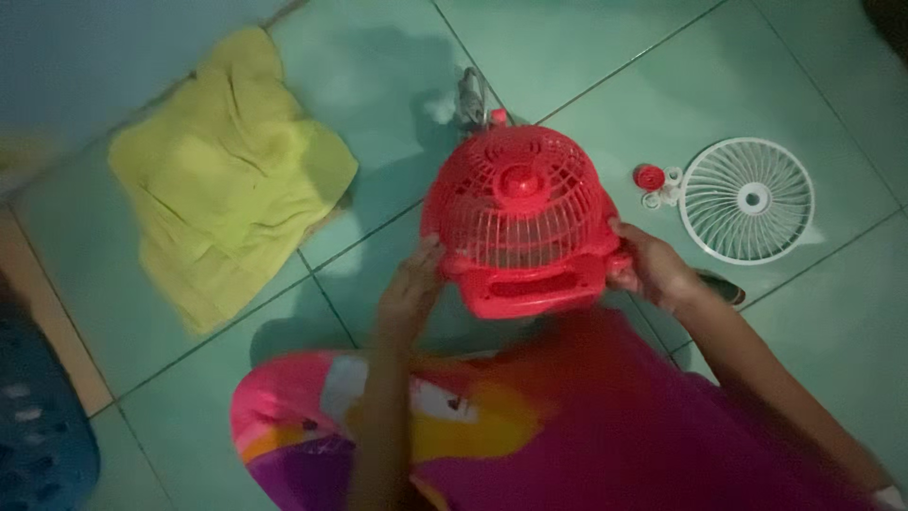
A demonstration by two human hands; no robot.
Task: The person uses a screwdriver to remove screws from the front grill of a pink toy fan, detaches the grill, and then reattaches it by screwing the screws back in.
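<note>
We see a crumpled yellow-green cloth [227,170] lying on the pale green tiled floor [605,57] at the upper left. At the right we find a round white plastic fan grille [747,200] lying flat on the tiles, and just beside its left edge a small red round cap [649,176] with a small white plastic fitting [665,192] next to it. At the lower left corner we make out part of a dark blue perforated plastic basket [38,445]. A blurred grey object [469,95] lies at the top centre.
</note>
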